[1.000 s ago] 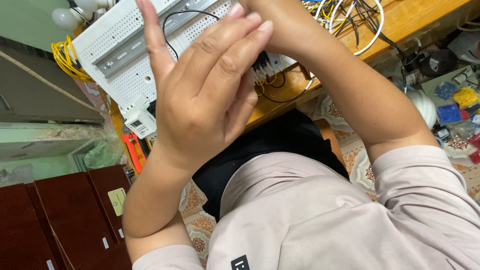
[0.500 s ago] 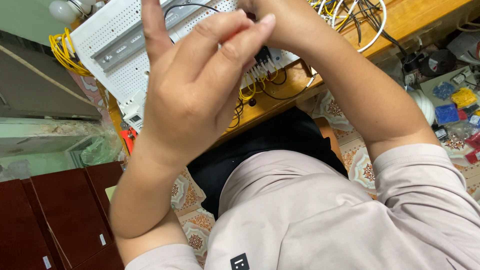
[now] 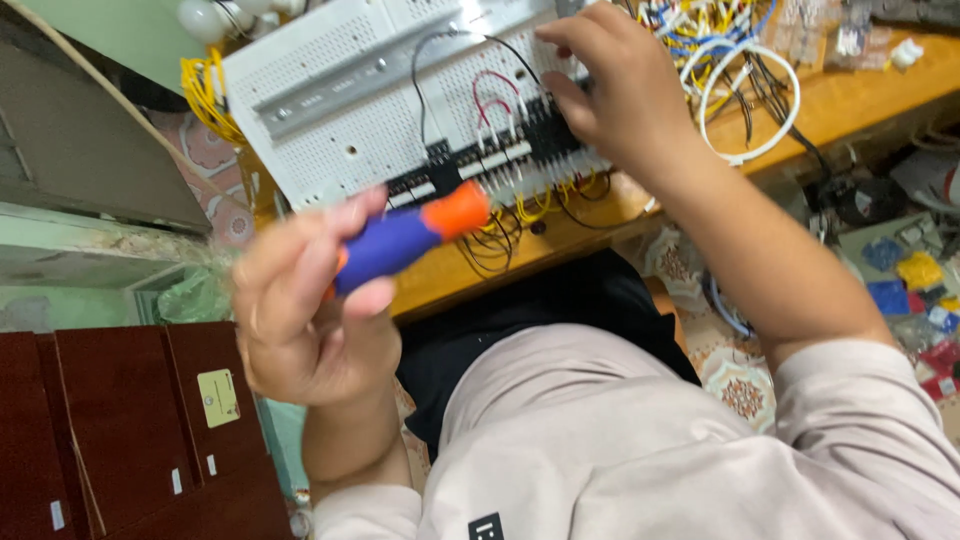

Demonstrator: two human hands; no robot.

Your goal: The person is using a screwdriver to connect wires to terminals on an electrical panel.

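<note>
Left hand (image 3: 310,320) closing grip around blue-orange screwdriver (image 3: 410,235) handle: light, rigid, grippy. Right hand (image 3: 615,90) pressing fingertips, holding nothing, on terminal row (image 3: 500,160) near bench (image 3: 860,100) front edge.

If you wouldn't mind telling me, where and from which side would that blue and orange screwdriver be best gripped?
Grip the screwdriver around its blue handle, coming from below on the person's side, as the left hand does. The handle is thick and rounded, and its orange end points toward the white board, where the right hand rests on the wired black blocks.
</note>
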